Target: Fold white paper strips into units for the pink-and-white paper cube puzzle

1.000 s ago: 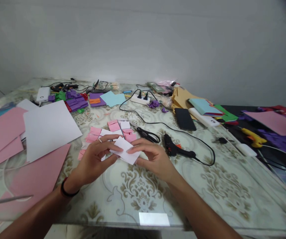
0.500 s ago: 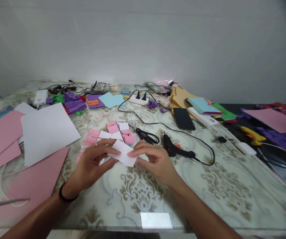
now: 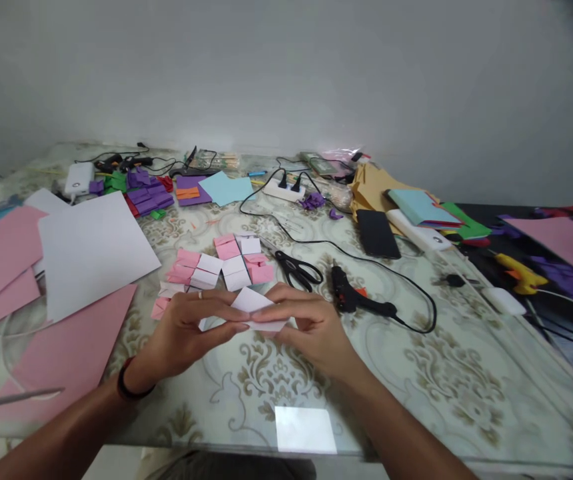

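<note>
A small white paper square (image 3: 252, 304) is held low over the patterned table (image 3: 276, 373), between both of my hands. My left hand (image 3: 186, 332) pinches its left edge with thumb and fingers; a ring shows on one finger. My right hand (image 3: 311, 327) pinches its right edge, fingers curled over the top. The paper lies almost flat, partly hidden by my fingers. Just behind it lie several folded pink and white paper pieces (image 3: 224, 261).
Black scissors (image 3: 295, 267) and a black glue gun (image 3: 354, 300) with its cord lie right of the folded pieces. A large white sheet (image 3: 91, 250) and pink sheets (image 3: 66, 347) lie to the left. A phone (image 3: 377, 233), coloured paper and a power strip (image 3: 282, 191) lie further back.
Both hands lowered the white paper and tipped it flatter toward the table. The view shifted slightly, so the folded pieces behind show more fully.
</note>
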The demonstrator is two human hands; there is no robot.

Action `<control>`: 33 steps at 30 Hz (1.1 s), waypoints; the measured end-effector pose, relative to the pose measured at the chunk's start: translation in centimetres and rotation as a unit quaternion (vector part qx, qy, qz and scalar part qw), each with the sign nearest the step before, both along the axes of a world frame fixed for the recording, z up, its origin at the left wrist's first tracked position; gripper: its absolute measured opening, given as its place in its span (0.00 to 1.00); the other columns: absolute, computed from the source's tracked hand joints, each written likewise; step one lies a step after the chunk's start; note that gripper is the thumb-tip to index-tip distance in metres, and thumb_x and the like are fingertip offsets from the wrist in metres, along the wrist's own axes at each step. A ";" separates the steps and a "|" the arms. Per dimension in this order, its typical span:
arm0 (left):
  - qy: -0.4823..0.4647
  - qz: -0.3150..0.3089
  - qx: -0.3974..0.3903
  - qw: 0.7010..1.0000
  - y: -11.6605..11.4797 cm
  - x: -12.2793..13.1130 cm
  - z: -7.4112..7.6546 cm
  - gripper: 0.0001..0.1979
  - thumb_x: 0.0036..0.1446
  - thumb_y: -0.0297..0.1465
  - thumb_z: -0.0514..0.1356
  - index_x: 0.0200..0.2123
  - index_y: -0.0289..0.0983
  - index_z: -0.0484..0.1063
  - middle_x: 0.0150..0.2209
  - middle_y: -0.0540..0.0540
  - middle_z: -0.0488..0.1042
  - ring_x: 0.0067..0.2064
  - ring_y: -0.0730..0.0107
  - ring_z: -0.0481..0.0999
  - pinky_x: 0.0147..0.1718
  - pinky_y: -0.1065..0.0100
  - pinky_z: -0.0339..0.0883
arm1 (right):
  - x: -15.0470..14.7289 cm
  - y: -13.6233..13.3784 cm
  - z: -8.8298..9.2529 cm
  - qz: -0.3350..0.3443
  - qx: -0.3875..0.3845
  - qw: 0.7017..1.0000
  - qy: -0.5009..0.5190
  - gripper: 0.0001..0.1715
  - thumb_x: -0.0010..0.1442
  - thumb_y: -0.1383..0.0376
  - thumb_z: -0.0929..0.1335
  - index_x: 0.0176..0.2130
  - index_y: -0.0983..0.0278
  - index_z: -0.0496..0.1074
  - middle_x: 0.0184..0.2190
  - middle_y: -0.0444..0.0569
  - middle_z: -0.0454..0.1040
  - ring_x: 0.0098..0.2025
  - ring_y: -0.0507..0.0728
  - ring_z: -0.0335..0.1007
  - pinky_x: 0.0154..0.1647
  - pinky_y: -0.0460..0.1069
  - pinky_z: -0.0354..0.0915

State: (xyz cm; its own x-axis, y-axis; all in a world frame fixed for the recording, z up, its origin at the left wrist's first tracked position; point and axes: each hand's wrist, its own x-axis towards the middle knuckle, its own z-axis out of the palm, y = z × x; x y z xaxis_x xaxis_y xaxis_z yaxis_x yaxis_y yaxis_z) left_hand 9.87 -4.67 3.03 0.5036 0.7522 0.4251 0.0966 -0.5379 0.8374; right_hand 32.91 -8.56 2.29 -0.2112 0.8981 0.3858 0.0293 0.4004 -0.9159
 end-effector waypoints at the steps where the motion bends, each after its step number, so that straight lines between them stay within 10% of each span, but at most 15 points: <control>1: 0.006 0.003 0.002 1.000 0.0 0.0 0.0 0.05 0.61 0.32 0.71 0.41 0.44 0.86 0.38 0.46 0.87 0.36 0.65 0.85 0.34 0.68 0.76 | 0.0 0.0 0.1 -0.008 0.000 1.000 0.004 0.09 0.62 0.62 0.77 0.44 0.53 0.86 0.39 0.50 0.83 0.40 0.57 0.79 0.43 0.53 0.74; 19: 0.024 0.082 0.058 0.995 -1.0 0.3 0.7 0.03 0.62 0.27 0.69 0.38 0.40 0.80 0.32 0.53 0.84 0.27 0.75 0.79 0.26 0.75 0.70 | -1.2 -1.0 0.6 -0.116 -0.033 0.993 0.010 0.06 0.60 0.69 0.76 0.35 0.56 0.85 0.37 0.47 0.84 0.39 0.57 0.79 0.42 0.52 0.74; 33: -0.059 0.024 -0.149 0.987 -1.0 0.2 0.1 0.09 0.72 0.34 0.58 0.51 0.41 0.75 0.43 0.47 0.84 0.38 0.69 0.87 0.40 0.70 0.81 | -1.5 -1.1 0.1 -0.138 -0.066 0.986 0.060 0.04 0.61 0.67 0.76 0.32 0.60 0.81 0.32 0.44 0.81 0.34 0.53 0.76 0.38 0.47 0.71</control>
State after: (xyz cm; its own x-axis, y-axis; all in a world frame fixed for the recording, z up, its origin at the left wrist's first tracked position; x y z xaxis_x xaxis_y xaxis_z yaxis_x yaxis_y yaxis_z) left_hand 10.03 -5.70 3.10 0.4247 0.8743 0.2348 0.0083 -0.2632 0.9647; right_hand 31.37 -9.68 2.35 0.0875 0.9594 0.2681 0.0085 0.2684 -0.9633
